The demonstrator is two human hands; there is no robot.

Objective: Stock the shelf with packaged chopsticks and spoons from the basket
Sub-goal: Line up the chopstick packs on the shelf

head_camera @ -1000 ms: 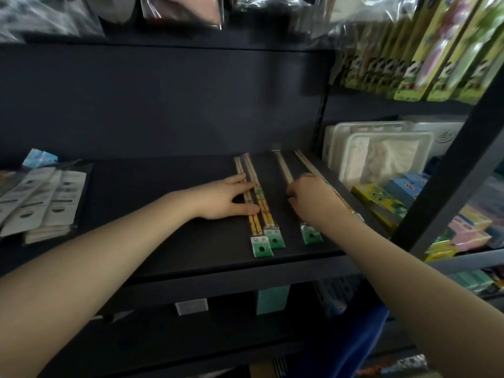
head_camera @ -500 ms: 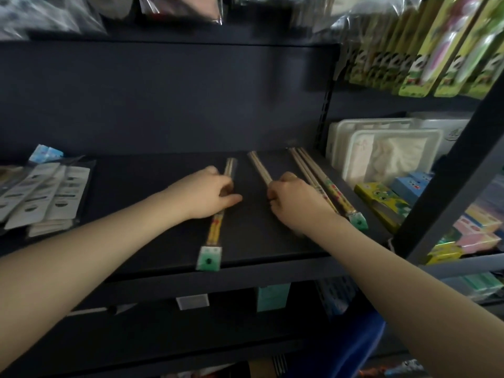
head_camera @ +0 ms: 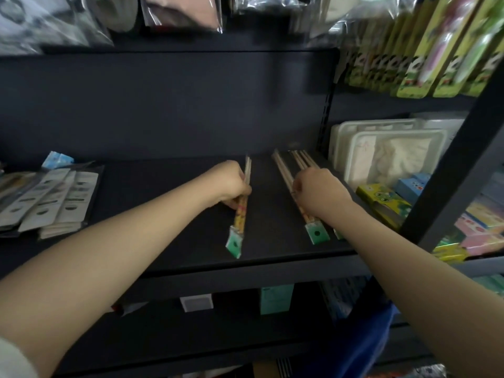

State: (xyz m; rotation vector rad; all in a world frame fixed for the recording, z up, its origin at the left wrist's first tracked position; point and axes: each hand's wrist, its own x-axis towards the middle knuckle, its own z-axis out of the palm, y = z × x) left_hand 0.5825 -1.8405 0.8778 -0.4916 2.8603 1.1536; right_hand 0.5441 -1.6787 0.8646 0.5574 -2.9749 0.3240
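On the dark shelf (head_camera: 169, 214), my left hand (head_camera: 231, 184) curls around one chopstick packet (head_camera: 239, 214); my right hand (head_camera: 319, 195), fingers curled, pinches another chopstick pack (head_camera: 313, 227) near the shelf's right end.

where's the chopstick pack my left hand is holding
On the dark shelf, centre-left in the head view, held by your left hand, apart from the packs under your right hand.

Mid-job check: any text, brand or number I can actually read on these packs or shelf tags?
None is legible.
Chopstick pack headers: a dark dot, no words.
Blue box: red marks, too blurred.
Green hanging packs: print blurred.
White shelf tag: too small.
Grey sleeves: unreadable.
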